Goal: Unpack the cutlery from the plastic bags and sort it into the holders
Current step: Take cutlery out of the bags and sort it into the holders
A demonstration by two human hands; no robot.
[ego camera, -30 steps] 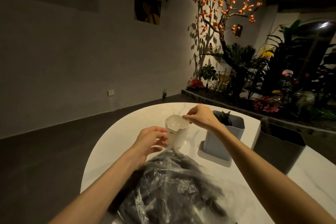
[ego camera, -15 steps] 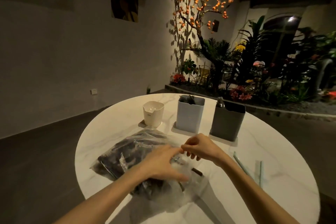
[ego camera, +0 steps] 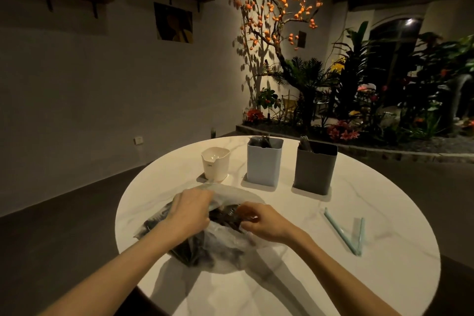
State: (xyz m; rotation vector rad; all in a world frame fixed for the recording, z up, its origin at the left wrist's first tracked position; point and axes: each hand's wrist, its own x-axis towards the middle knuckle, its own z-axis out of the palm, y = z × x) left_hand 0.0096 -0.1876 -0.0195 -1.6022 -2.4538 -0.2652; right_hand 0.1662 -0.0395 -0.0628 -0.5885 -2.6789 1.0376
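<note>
Both hands, left hand (ego camera: 191, 209) and right hand (ego camera: 265, 222), grip the crinkled clear plastic bag (ego camera: 225, 244) of dark cutlery. It lies on a round, marble-like white table (ego camera: 359, 277) in a dim room.

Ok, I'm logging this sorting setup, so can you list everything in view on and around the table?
table: one, white marble, round, centre.
plastic bag: one, clear, holding dark cutlery, near side of table.
white holder: one, far left of the row.
light blue holder: one, middle, dark cutlery inside.
dark grey holder: one, right of the row, cutlery inside.
strips: two, pale teal, table's right.
fruit tree: one, orange, back wall.
plants: many, green, right background.
picture: one, wall.
left hand: grips the bag.
right hand: pinches the bag.
</note>
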